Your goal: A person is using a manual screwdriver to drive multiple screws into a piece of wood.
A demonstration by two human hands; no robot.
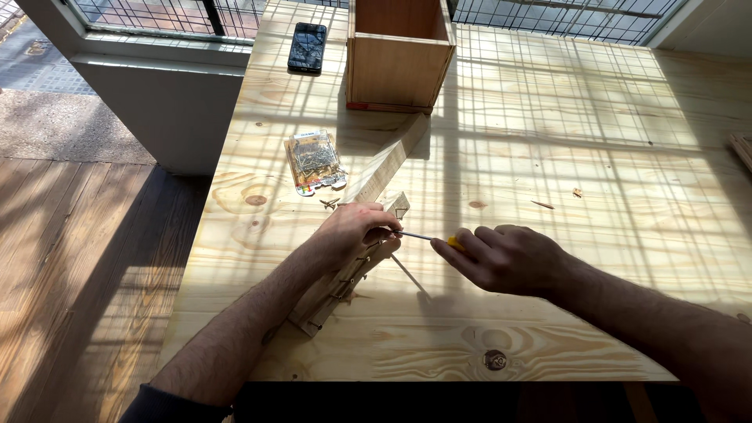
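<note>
My left hand (350,229) grips a short wooden slat (338,282) that lies slanted on the plywood table (548,157), with several screws sticking out of its near edge. My right hand (505,257) is closed around a screwdriver with a yellow handle (455,244). Its thin metal shaft (413,235) points left and its tip meets the slat right at my left fingers. A longer wooden strip (389,160) lies behind the slat, running toward the box.
A clear plastic box of screws (314,160) sits left of the strip, a few loose screws (330,203) beside it. A wooden box (399,55) and a black phone (307,47) lie at the far edge by the window. The table's left edge drops to wooden floor.
</note>
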